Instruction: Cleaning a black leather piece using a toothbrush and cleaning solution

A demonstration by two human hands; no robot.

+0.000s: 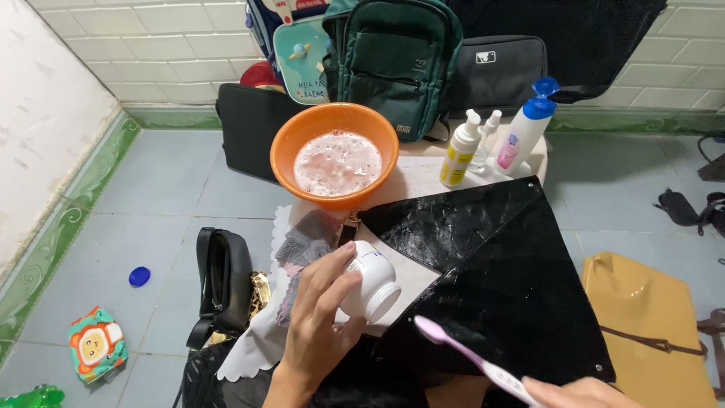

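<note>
The white bottle (368, 282), gripped tipped in the left hand (321, 317), should be poured sparingly onto the pink toothbrush (472, 359) pinched by the right hand (578, 393), over the black bag (506, 279) near the worktop's front edge

White bottle (371, 281) in my left hand (317, 325), blue print on it. Toothbrush (472, 361) in my right hand (578, 393): pale purple head, pink-and-white handle. Bag (498, 287) mid-frame: glossy black, whitish smears. Basin (334, 153) upper centre: orange, pinkish-white foam inside. Cloth (308, 243): grey with pink. Backpack (396, 60) at top: dark green. Lotion bottle (525, 128) upper right: white, blue cap, pink label. Pump bottle (459, 151): white, yellow label. Bag at lower right (642, 317): mustard yellow. Floor tiles (166, 196): pale blue-grey.
</note>
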